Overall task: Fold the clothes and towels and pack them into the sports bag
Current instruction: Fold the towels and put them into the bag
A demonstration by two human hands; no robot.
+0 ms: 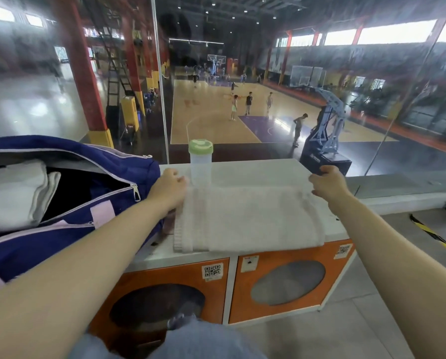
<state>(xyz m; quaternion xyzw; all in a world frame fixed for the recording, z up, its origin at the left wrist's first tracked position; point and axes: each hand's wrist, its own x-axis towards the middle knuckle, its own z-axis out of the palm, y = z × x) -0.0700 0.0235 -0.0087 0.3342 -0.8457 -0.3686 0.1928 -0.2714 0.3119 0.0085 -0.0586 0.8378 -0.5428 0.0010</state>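
A white towel (247,218) lies folded double on the white cabinet top (258,171). My left hand (169,187) pinches its far left corner. My right hand (326,183) grips its far right corner. Both arms reach forward over the counter. To the left stands the blue sports bag (69,203) with lilac trim, its zip open. Inside it lies a folded white cloth (12,190).
A clear shaker bottle with a green lid (200,161) stands just behind the towel, close to my left hand. Under the counter are two orange locker doors (289,281) with round windows. A glass wall behind overlooks a basketball court with people.
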